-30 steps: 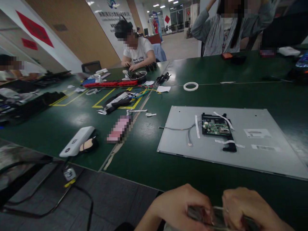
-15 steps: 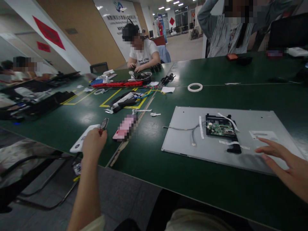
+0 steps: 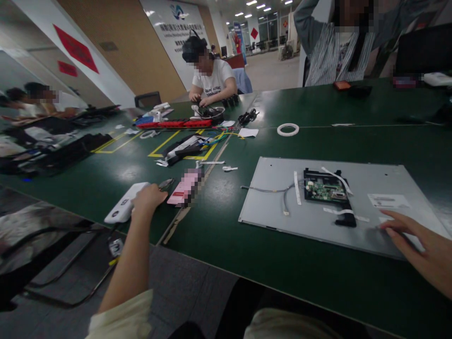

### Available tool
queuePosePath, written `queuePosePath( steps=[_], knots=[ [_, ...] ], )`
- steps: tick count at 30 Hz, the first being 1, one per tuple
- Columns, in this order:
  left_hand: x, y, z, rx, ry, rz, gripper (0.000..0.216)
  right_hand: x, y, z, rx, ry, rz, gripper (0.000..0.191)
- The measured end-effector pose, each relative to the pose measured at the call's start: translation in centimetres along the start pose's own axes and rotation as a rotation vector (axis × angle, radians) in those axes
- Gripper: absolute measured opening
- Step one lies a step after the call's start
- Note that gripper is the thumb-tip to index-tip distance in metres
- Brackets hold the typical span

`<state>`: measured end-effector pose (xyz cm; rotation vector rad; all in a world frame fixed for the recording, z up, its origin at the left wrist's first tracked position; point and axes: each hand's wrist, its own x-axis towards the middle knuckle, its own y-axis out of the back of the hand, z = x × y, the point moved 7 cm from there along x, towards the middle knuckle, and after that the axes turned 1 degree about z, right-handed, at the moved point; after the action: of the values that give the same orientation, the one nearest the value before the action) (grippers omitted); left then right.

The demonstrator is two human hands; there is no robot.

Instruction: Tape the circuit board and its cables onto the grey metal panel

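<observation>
My left hand (image 3: 147, 197) reaches out over the green table (image 3: 226, 245), its fingers closed on a small dark shiny object (image 3: 165, 183) that is down at the table top. That object lies between a white device (image 3: 123, 209) and a pink flat object (image 3: 185, 187). My right hand (image 3: 420, 240) is open with its fingers spread. Its fingertips rest on the near right part of a grey metal panel (image 3: 271, 197). The panel carries a green circuit board (image 3: 325, 190), grey cables (image 3: 278, 190) and strips of white tape.
A white tape roll (image 3: 287, 129) lies beyond the panel. Red power strips (image 3: 173, 124), cables and yellow floor-style markings fill the far left of the table. A person in a white shirt (image 3: 212, 77) works at the far end; another person in a striped shirt (image 3: 335, 47) stands behind.
My hands were together near my lap holding the shiny object. The left then carried it out to the left and lowered it to the table; the right moved onto the grey panel.
</observation>
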<state>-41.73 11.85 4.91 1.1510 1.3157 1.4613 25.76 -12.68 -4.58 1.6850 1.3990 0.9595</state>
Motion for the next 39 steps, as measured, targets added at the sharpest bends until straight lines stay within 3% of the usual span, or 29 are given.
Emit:
queuePosePath(
  steps=[2,5,8,13,16,23,31,39],
  knots=[
    [-0.4,0.4,0.5,0.061,0.036,0.058,0.042,-0.1,0.0,0.1,-0.008,0.004,0.009,0.049],
    [-1.0,1.0,2.9,0.143,-0.068,0.17,0.055,-0.1,-0.1,0.1,-0.008,0.015,0.017,0.049],
    [-0.9,-0.1,4.9,0.127,-0.144,0.049,0.067,-0.2,-0.1,0.0,-0.036,0.019,0.011,0.048],
    [0.7,-2.4,5.2,0.127,-0.053,-0.128,0.083,0.1,0.4,0.2,-0.117,0.037,0.104,0.049],
    [1.3,-3.3,4.9,0.109,-0.009,-0.16,0.085,0.6,-0.2,1.4,-0.194,0.072,0.122,0.057],
    [1.0,-2.9,5.5,-0.034,0.022,-0.086,0.08,0.8,-2.6,4.4,-0.291,0.11,0.058,0.067],
    [-1.0,-3.0,7.5,-0.099,0.02,-0.021,0.085,0.5,-2.3,3.4,-0.309,0.145,0.098,0.071],
    [-1.7,-3.1,8.3,-0.093,0.006,-0.062,0.096,-0.9,-3.5,3.4,-0.471,0.226,0.047,0.067]
  ],
)
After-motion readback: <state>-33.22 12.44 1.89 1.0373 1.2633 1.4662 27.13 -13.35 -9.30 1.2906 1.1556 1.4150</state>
